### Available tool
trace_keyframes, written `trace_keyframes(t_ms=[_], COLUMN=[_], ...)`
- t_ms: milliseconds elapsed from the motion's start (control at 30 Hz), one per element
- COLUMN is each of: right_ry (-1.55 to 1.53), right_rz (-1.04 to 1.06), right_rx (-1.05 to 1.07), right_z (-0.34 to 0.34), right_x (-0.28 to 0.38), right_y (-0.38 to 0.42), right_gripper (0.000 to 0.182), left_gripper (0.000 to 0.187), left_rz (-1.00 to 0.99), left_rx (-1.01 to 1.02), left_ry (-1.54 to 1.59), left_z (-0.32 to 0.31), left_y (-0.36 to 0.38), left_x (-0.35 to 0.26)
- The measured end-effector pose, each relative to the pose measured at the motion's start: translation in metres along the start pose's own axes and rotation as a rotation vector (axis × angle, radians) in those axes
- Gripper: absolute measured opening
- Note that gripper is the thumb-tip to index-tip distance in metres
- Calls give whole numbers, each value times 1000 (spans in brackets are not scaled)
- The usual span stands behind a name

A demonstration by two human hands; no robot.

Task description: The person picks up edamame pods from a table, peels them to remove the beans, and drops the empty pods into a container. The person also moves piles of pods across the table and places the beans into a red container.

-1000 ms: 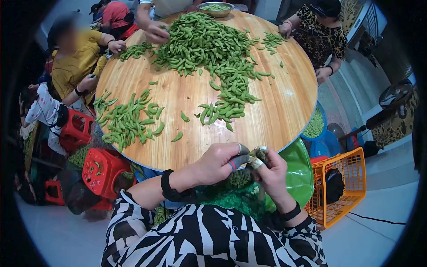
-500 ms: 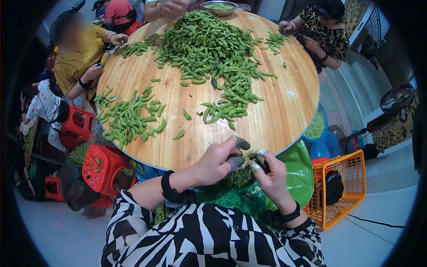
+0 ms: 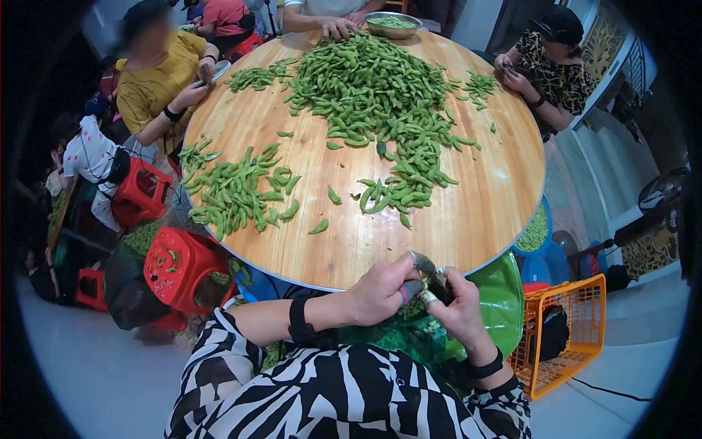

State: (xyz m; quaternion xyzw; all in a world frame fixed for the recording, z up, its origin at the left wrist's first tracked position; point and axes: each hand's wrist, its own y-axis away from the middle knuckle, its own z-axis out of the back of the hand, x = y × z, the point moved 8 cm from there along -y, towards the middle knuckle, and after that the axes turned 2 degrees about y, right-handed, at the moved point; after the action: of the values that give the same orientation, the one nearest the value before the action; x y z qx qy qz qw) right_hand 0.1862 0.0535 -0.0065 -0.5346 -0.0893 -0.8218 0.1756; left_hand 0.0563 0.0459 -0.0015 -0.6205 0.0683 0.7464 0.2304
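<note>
My left hand (image 3: 385, 291) is at the table's near edge, fingers bent and closed, with dark covers on the thumb and a finger. Facing it, my right hand (image 3: 459, 304) is also closed, with light wraps on its fingertips. The fingertips of both hands meet; whatever is pinched between them is too small and covered to make out. Shelled beans (image 3: 415, 308) show just below the hands, by a green plastic bag (image 3: 497, 293). Closest on the wooden table (image 3: 307, 252) lie loose green soybean pods (image 3: 319, 227), in front of a trail from the large pod heap (image 3: 365, 80).
Another pod pile (image 3: 234, 192) lies at the table's left. Co-workers sit around the far side, near a metal bowl (image 3: 393, 26). An orange crate (image 3: 563, 329) and blue tubs (image 3: 542, 267) stand on the right; a red stool (image 3: 175, 265) on the left.
The view has shifted, so the table appears farther right and lower. My hands have drawn closer together, fingertips still meeting. The far co-worker's hand now rests on the heap's edge.
</note>
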Motion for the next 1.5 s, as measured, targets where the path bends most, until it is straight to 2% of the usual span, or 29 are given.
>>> trace_keyframes(t_ms=[100, 133, 267, 333, 367, 400, 433, 467, 500, 567, 600, 633, 700, 733, 800, 867, 900, 967, 1000, 1067, 1133, 1167, 1233, 1333, 1367, 1433, 1467, 1500], right_ry=[-22, -24, 34, 24, 22, 19, 16, 45, 45, -1, 3, -64, -130, -229, -329, -371, -411, -449, -481, -507, -620, -615, -593, -620, -623, -628, -637, -634], right_rz=[-58, -52, -13, 72, 77, 161, 243, 212, 215, 63, 68, 59, 47, -10, -114, -180, -246, -255, -267, -275, -286, -285, -261, -264, -256, -284, -274, -253], right_rx=[57, 61, 119, 162, 161, 194, 227, 282, 280, 316, 315, 314, 314, 253, 193, 196, 194, 183, 179, 178, 181, 181, 158, 102, 98, 65, 58, 57], right_z=[-4, -4, -8, -12, -13, -17, -21, -22, -22, -24, -25, -28, -29, -22, -12, -5, -5, -7, -8, -11, -16, -16, -13, -3, -3, 1, 2, 3], right_x=[-1, -1, -6, 7, 7, 12, 18, 17, 19, 10, 7, -1, 0, 5, 3, -4, -9, -9, -8, -8, -9, -10, -10, -14, -15, -19, -16, -15], right_y=[0, -1, 2, 3, 3, 6, 9, 10, 10, 7, 6, 7, 8, 8, 9, 11, 12, 11, 11, 8, 7, 8, 9, 13, 13, 15, 16, 16], right_gripper=[21, 21, 18, 13, 13, 14, 15, 18, 18, 16, 16, 17, 18, 20, 27, 29, 32, 33, 34, 35, 34, 34, 33, 33, 33, 32, 32, 32], left_gripper=[24, 19, 21, 26, 21, 22, 23, 29, 29, 34, 31, 31, 25, 21, 22, 20, 20, 17, 17, 17, 23, 22, 21, 12, 12, 13, 12, 12], left_rz=[47, 7, 16, -170, -179, -207, -153, -125, -128, -202, -195, -198, -171, -126, -29, 194, 191, 307, 308, -138, -244, -199, -240, -81, -87, 119, 407, 397], left_rx=[10, -48, -21, -108, -165, -191, -182, -151, -150, -220, -134, -137, 43, 55, 33, -133, -130, -82, -83, -153, -140, -114, -137, -90, -89, 60, 154, 139], left_ry=[11, 57, -34, -507, -683, -815, -928, -1072, -1075, -960, -1011, -1012, -1210, -1216, -1376, -1399, -1403, -1674, -1675, -1387, -1016, -920, -942, -993, -1000, -1167, -1380, -1392], left_z=[-4, -5, 11, 45, 66, 86, 104, 120, 125, 135, 130, 133, 134, 145, 185, 237, 243, 255, 253, 214, 168, 150, 134, 131, 141, 158, 174, 178], left_y=[6, 6, 14, 13, 10, 8, 6, 3, 2, 1, 0, 0, 5, 10, 23, 34, 36, 38, 32, 4, -26, -35, -42, -44, -41, -35, -35, -37], left_x=[6, 6, 8, -8, -12, 0, 6, 20, 24, 24, 27, 27, 40, 44, 58, 65, 62, 63, 62, 39, 18, 16, 32, 45, 45, 54, 58, 56])
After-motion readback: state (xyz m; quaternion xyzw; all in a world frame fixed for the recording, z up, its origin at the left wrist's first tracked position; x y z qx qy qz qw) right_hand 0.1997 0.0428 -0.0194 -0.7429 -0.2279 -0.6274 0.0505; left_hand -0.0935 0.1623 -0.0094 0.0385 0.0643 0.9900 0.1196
